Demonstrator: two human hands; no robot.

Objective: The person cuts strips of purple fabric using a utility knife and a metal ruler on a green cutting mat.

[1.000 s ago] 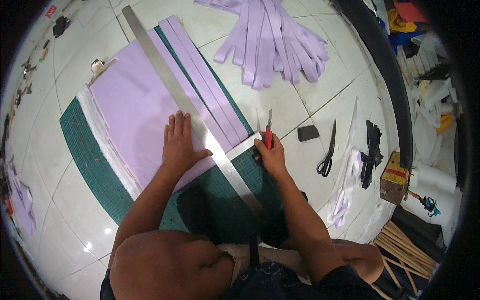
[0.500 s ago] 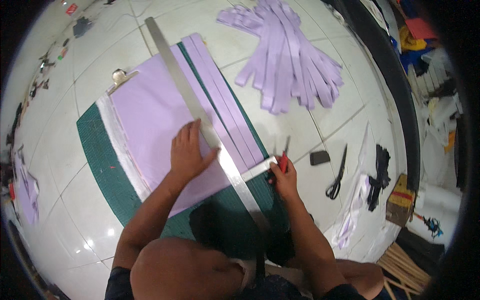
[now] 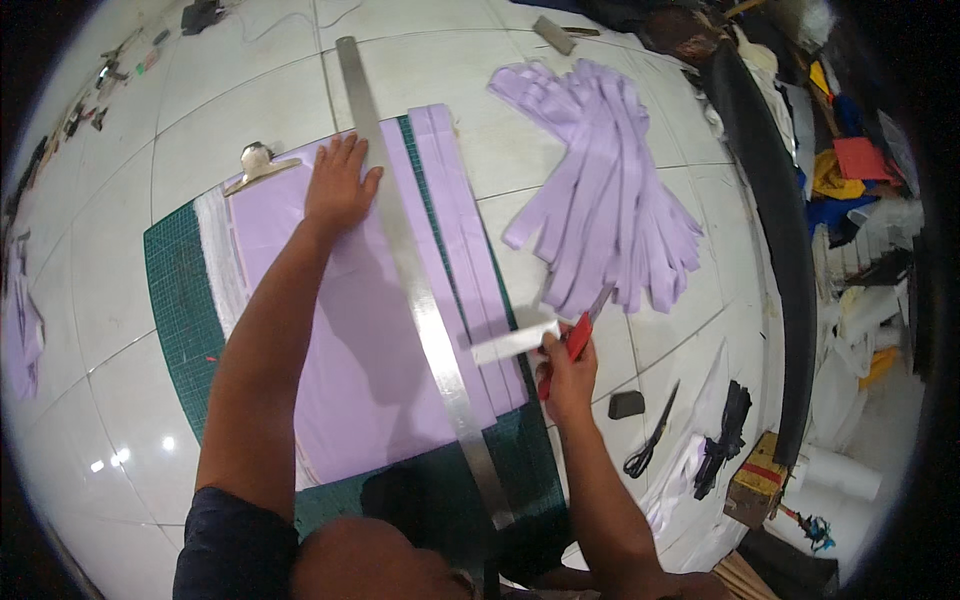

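Lilac cloth [image 3: 350, 410] lies flat on a green gridded cutting mat [image 3: 175, 300], itself on glossy tile floor [image 3: 105, 400]; smooth, softly creased, a white fuzzy edging [image 3: 218, 250] down its left side. A shiny metal bulldog clip [image 3: 258, 168] bites the far left corner. Long brushed-steel ruler [image 3: 408, 270] runs lengthwise over it; right of that, narrow lilac bands [image 3: 480, 300], a sliver of mat showing between. Left grip [image 3: 340, 188] open, pressed palm-down on the cloth beside the steel. Right grip [image 3: 570, 378] closed around a red box cutter [image 3: 579, 337] and a flat white bar [image 3: 515, 343], which overlaps the bands; contact I can't tell. Beyond, limp lilac strips [image 3: 610, 190] fan out.
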